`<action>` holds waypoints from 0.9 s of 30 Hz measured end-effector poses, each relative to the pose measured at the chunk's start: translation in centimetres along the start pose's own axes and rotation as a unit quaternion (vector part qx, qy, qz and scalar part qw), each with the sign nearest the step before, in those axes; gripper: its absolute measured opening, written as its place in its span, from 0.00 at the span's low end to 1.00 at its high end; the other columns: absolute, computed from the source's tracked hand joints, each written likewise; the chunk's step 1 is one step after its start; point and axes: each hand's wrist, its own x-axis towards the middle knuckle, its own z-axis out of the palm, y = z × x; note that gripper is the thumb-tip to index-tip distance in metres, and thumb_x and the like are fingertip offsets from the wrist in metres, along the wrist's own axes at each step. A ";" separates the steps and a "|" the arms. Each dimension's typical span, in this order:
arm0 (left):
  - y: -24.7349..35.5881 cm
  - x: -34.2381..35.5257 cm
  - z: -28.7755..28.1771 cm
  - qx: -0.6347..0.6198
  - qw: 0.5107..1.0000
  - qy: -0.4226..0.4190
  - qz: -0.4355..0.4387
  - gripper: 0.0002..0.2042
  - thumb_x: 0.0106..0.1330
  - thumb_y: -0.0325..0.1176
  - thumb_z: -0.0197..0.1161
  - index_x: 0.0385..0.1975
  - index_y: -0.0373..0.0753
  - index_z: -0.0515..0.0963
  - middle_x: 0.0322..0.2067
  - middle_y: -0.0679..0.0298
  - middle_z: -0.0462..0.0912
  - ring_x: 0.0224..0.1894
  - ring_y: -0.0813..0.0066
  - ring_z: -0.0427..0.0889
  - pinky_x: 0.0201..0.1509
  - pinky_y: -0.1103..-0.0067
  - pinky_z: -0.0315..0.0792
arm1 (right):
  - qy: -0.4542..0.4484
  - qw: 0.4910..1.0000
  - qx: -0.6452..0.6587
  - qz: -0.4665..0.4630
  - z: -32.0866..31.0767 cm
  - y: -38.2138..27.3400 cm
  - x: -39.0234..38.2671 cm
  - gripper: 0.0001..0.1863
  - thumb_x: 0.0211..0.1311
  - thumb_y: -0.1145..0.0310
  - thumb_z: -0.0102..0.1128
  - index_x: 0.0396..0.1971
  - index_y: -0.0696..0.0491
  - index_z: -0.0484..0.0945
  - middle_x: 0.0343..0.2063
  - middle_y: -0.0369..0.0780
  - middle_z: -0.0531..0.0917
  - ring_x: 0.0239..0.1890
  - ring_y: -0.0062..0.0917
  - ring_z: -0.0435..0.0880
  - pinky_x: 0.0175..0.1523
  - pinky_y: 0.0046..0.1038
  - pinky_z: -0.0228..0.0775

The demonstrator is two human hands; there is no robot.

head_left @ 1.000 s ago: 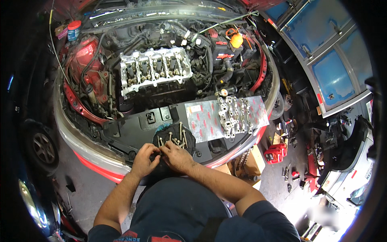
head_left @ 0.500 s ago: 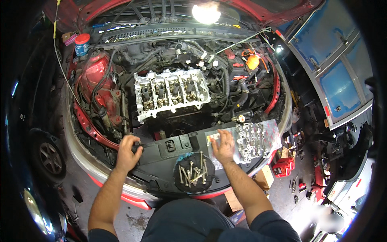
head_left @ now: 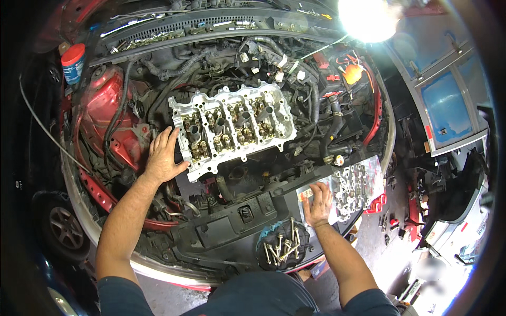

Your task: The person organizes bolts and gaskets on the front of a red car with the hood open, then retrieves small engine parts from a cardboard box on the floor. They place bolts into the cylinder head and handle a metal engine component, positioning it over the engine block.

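Note:
A silver cylinder head (head_left: 235, 126) sits in the middle of the engine bay, its valve gear showing between the cross ribs. My left hand (head_left: 164, 158) is at its left end, thumb and fingers spread, the fingertips against or very near the metal. Resting on a clear plastic sheet (head_left: 301, 194) on the front panel, my right hand (head_left: 318, 204) has its fingers stretched out and holds nothing. Beside it lie several light metal cam bearing caps (head_left: 352, 192). A round dark tray (head_left: 262, 256) nearer my body carries several long bolts (head_left: 283, 246).
A red-lidded blue tub (head_left: 73, 63) stands at the back left. The battery (head_left: 331, 81) and an orange item (head_left: 352, 73) are at the back right. A bright lamp (head_left: 369, 18) shines above. Hoses and wiring surround the cylinder head. A worn blue panel (head_left: 448, 113) stands to the right.
My left hand has moved from the front panel up to the cylinder head's left end. My right hand stays on the plastic sheet. The view has shifted closer over the engine.

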 end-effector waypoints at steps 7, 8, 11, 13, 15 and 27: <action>-0.1 1.5 -0.3 0.036 0.995 -0.065 -0.060 0.66 0.41 0.48 0.83 0.77 0.42 0.40 0.75 0.45 0.42 0.76 0.45 0.47 0.78 0.52 0.42 | -0.004 1.000 0.011 -0.003 0.1 0.1 0.2 0.27 0.60 0.59 0.61 0.58 0.53 0.70 0.58 0.49 0.69 0.61 0.51 0.66 0.66 0.52 0.55; -0.2 1.9 -0.5 0.049 0.995 -0.062 -0.067 0.70 0.37 0.48 0.85 0.77 0.43 0.37 0.76 0.46 0.39 0.77 0.47 0.46 0.78 0.53 0.41 | 0.001 1.000 0.011 -0.002 0.0 0.0 0.2 0.27 0.59 0.58 0.61 0.57 0.52 0.71 0.57 0.49 0.70 0.61 0.51 0.66 0.66 0.51 0.55; -0.2 3.1 -1.0 0.079 0.993 -0.081 -0.027 0.71 0.36 0.49 0.85 0.77 0.43 0.36 0.77 0.48 0.38 0.78 0.48 0.44 0.79 0.52 0.40 | 0.006 1.000 0.003 -0.005 -0.1 -0.1 0.3 0.27 0.59 0.57 0.60 0.57 0.53 0.72 0.57 0.49 0.70 0.60 0.51 0.67 0.66 0.51 0.55; -0.1 4.0 -1.1 0.079 0.991 -0.103 -0.015 0.73 0.33 0.50 0.85 0.77 0.41 0.36 0.77 0.49 0.42 0.78 0.47 0.44 0.79 0.52 0.37 | 0.006 1.000 -0.007 -0.012 -0.3 -0.1 0.3 0.26 0.60 0.59 0.60 0.57 0.54 0.71 0.56 0.51 0.70 0.59 0.52 0.68 0.65 0.52 0.56; -0.2 4.7 -1.1 0.072 0.989 -0.130 -0.010 0.74 0.31 0.50 0.86 0.77 0.40 0.36 0.76 0.49 0.45 0.78 0.47 0.45 0.79 0.52 0.37 | 0.001 1.000 0.000 -0.010 -0.3 -0.1 0.3 0.27 0.60 0.58 0.59 0.57 0.54 0.71 0.56 0.51 0.70 0.59 0.52 0.68 0.65 0.52 0.57; -0.5 5.0 -0.6 0.084 0.986 -0.146 -0.015 0.75 0.31 0.50 0.87 0.77 0.45 0.34 0.75 0.51 0.48 0.77 0.49 0.49 0.79 0.50 0.37 | -0.005 1.000 -0.003 -0.001 -0.1 0.3 0.2 0.28 0.57 0.57 0.61 0.57 0.52 0.70 0.57 0.48 0.70 0.58 0.49 0.68 0.63 0.50 0.58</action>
